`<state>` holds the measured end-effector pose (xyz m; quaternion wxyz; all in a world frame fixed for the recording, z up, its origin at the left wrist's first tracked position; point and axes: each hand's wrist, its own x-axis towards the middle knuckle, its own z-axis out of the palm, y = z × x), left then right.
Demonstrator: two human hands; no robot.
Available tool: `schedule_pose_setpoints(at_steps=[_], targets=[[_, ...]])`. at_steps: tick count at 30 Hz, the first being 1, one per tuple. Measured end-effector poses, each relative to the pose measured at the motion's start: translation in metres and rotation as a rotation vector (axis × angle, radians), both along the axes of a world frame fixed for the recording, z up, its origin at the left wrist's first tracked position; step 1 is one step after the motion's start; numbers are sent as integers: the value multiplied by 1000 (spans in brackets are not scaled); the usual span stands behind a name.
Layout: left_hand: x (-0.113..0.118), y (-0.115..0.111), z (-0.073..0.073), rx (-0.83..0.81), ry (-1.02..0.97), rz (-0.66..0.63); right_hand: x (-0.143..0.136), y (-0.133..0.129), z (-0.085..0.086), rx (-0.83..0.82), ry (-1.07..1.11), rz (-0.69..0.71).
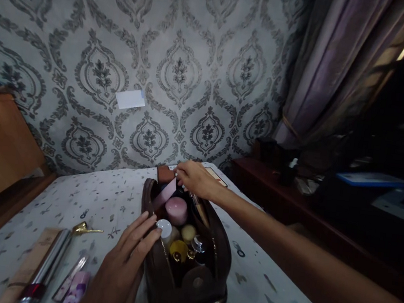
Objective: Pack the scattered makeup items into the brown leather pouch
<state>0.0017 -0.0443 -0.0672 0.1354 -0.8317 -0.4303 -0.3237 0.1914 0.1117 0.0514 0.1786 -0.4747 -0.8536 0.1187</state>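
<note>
A dark brown zippered bag (pixel 184 299) lies open on the patterned white sheet (pixel 108 199). Inside are a pink round container (pixel 176 211), a white-capped item (pixel 164 228), a yellow item (pixel 178 251) and several other small things. At the bag's far end, my right hand (pixel 194 177) has its fingers closed on the top of a flat pink item (pixel 165 194) that slants out of the opening. My left hand (pixel 126 260) rests against the bag's left rim, its fingers spread and holding nothing.
Left of the bag lie a gold item (pixel 84 229), a silver tube (pixel 50 265), a beige tube (pixel 31 263) and a purple-and-pink item (pixel 77 291). A wooden cabinet (pixel 0 146) stands at left, a dark red ledge (pixel 267 191) at right. Behind is a patterned wall (pixel 183 31).
</note>
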Motion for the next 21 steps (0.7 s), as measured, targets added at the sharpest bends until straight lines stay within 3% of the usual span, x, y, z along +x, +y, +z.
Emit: schedule_pose_setpoints(at_steps=[8,16,21], targets=[[3,1,0,26,-36,-17,2,0,-8,5,43,50],[-2,1,3,21,6,-1,8,-8,-3,10,73,40],[-4,-1,10,53,62,-5,13,-12,-6,95,82,57]])
